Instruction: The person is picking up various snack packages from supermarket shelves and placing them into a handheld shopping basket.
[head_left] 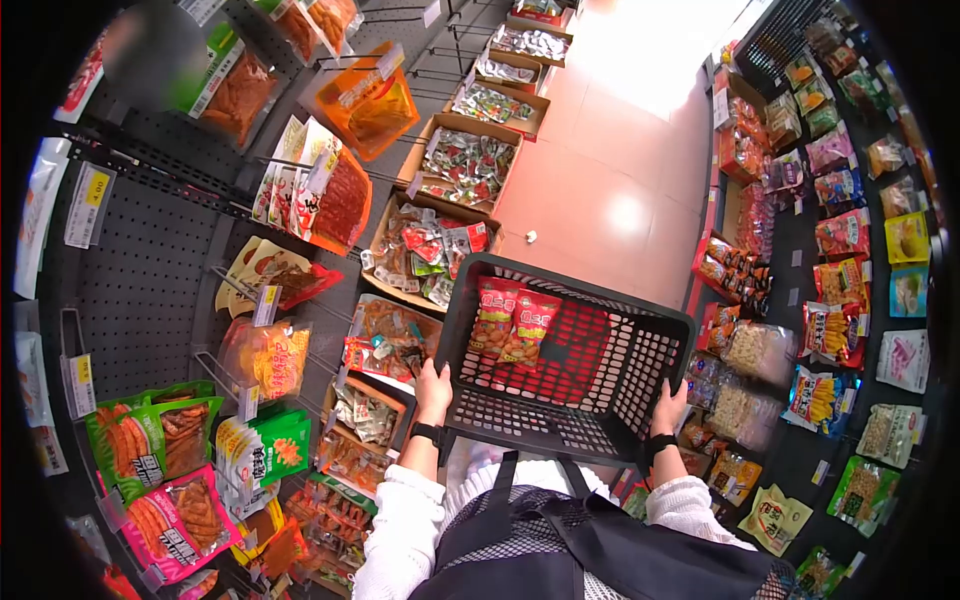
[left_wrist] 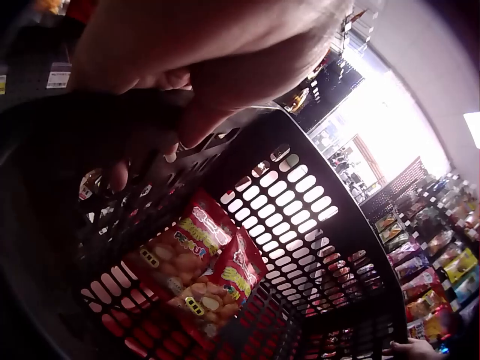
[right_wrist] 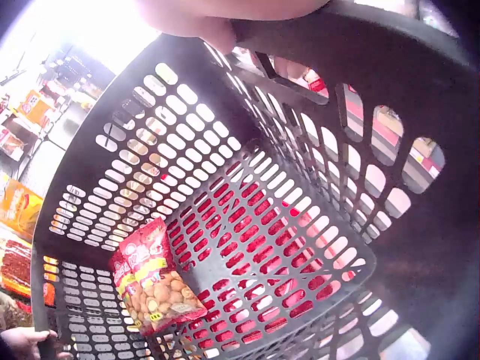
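Observation:
A black perforated basket [head_left: 575,425] is held in front of the body, between both hands. The left hand [head_left: 433,395] grips its left rim; in the left wrist view the left hand [left_wrist: 202,60] has its fingers curled over the rim. On the opposite side the right hand [head_left: 669,408] grips the right rim, and in the right wrist view the right hand [right_wrist: 247,11] lies over the rim at the top. Two red peanut packets [head_left: 530,330] lie side by side at the left of the basket, partly overlapping. Some fingertips are hidden behind the rim.
Hanging snack bags [head_left: 265,360] and a dark pegboard shelf [head_left: 150,260] line the left. Open cartons of small packets [head_left: 470,165] run beside the aisle floor [head_left: 590,170]. More snack packets [head_left: 840,235] fill the racks at the right.

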